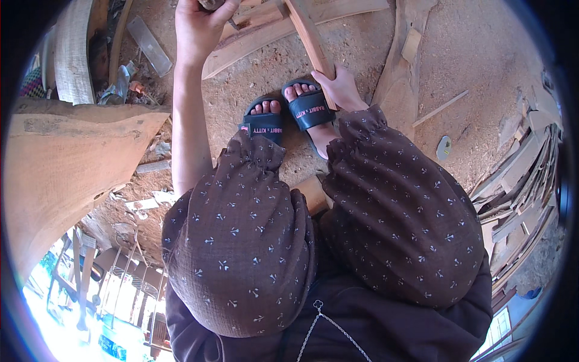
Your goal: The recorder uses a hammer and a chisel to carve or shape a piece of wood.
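At the top edge my left hand (202, 27) is closed round a dark object (210, 4), cut off by the frame and too little seen to name. Right of centre, my right hand (341, 88) grips the lower part of a narrow wooden strip (307, 33), which slants up out of view. Behind the strip, pale boards (247, 51) lie on the dusty ground. My sandalled feet (301, 105) are just below and beside the right hand, between my bent, brown-clad knees.
A large pale wooden slab (60, 163) fills the left side. A long board (392, 72) and a thin stick (440, 108) lie at right, near a small round disc (444, 146). Piled wood scraps (518, 181) line the right rim. Metal racks (126, 283) stand at lower left.
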Action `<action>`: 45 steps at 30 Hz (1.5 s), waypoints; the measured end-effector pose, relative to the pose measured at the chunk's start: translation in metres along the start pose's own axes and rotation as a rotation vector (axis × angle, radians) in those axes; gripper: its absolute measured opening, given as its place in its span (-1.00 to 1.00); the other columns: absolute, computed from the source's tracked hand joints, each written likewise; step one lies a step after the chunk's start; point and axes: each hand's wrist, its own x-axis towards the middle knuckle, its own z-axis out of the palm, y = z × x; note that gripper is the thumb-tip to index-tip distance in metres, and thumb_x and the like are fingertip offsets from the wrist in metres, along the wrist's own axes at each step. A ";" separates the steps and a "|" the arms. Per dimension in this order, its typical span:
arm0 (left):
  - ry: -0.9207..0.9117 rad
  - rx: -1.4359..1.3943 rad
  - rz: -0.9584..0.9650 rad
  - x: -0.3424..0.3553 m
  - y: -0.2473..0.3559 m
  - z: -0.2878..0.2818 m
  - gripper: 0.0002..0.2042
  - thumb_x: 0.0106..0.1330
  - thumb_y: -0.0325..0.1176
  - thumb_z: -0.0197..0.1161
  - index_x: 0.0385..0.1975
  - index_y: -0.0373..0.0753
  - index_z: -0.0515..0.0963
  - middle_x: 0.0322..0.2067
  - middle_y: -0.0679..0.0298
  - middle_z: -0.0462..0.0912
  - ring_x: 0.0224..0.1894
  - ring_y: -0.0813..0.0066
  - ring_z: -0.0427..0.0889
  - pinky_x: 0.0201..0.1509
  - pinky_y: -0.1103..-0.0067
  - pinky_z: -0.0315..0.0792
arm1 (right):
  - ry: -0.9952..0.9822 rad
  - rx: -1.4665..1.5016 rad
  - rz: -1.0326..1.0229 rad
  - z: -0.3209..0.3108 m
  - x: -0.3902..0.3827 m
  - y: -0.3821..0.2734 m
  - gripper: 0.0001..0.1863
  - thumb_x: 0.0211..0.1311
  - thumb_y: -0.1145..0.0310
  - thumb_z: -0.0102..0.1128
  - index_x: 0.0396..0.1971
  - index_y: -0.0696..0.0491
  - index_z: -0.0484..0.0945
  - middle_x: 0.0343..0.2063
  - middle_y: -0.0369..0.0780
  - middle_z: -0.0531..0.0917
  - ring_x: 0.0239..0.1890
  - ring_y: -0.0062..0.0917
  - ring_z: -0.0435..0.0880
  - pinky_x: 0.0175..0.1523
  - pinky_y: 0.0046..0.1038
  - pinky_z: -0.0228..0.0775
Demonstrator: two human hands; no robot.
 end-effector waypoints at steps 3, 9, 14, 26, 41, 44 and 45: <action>0.007 0.012 0.027 -0.002 -0.010 0.000 -0.74 0.24 -0.63 0.18 -0.11 -0.26 0.35 -0.49 0.39 0.36 -0.54 0.69 0.36 -0.44 0.72 0.35 | -0.014 0.020 0.001 0.005 0.002 0.006 -0.42 0.06 0.07 0.35 -0.14 0.31 0.51 -0.32 0.06 0.67 -0.23 -0.26 0.70 -0.12 -0.34 0.48; 0.112 -0.059 0.108 -0.006 -0.027 -0.007 -0.80 0.22 -0.63 0.20 -0.36 -0.23 0.30 -0.48 0.40 0.20 -0.48 0.65 0.22 -0.37 0.70 0.28 | 0.007 0.015 -0.030 -0.001 0.004 0.005 -0.42 0.07 0.07 0.35 -0.13 0.29 0.51 -0.32 0.03 0.67 -0.24 -0.29 0.69 -0.13 -0.35 0.48; 0.083 0.099 0.306 -0.007 -0.038 -0.004 -0.71 0.19 -0.58 0.22 -0.52 -0.17 0.19 -0.44 0.35 0.21 -0.42 0.57 0.21 -0.33 0.66 0.23 | 0.015 0.023 -0.040 0.001 0.003 0.005 -0.44 0.09 0.09 0.34 -0.13 0.29 0.51 -0.32 0.01 0.66 -0.25 -0.31 0.68 -0.13 -0.36 0.48; 0.236 0.039 0.139 -0.002 -0.049 0.005 -0.83 0.16 -0.49 0.31 -0.39 -0.22 0.41 -0.50 0.40 0.44 -0.45 0.66 0.39 -0.33 0.63 0.39 | 0.015 -0.058 -0.096 -0.071 -0.003 -0.074 -0.44 0.09 0.07 0.31 -0.12 0.27 0.51 -0.37 -0.04 0.67 -0.28 -0.34 0.68 -0.17 -0.35 0.45; 0.270 0.062 0.070 -0.007 -0.034 0.002 -0.84 0.17 -0.48 0.28 -0.39 -0.26 0.40 -0.55 0.39 0.44 -0.45 0.68 0.33 -0.35 0.65 0.37 | -0.095 -0.067 -0.755 -0.100 -0.100 -0.260 -0.51 0.07 0.18 0.33 -0.14 0.25 0.47 -0.50 -0.18 0.60 -0.47 -0.57 0.54 -0.36 -0.47 0.39; 0.245 0.110 0.100 -0.011 -0.035 -0.009 -0.84 0.17 -0.47 0.28 -0.41 -0.25 0.39 -0.57 0.38 0.43 -0.47 0.68 0.33 -0.36 0.64 0.36 | -0.029 0.148 -0.698 -0.095 -0.097 -0.253 -0.57 0.14 0.24 0.30 -0.13 0.26 0.47 -0.50 -0.23 0.60 -0.48 -0.66 0.53 -0.39 -0.54 0.36; 0.239 0.100 0.088 -0.010 -0.034 -0.008 -0.84 0.17 -0.47 0.28 -0.41 -0.25 0.39 -0.57 0.38 0.43 -0.47 0.68 0.33 -0.36 0.64 0.36 | -0.062 0.211 -0.658 -0.100 -0.100 -0.256 -0.59 0.15 0.28 0.29 -0.14 0.26 0.46 -0.47 -0.23 0.60 -0.48 -0.66 0.53 -0.41 -0.55 0.35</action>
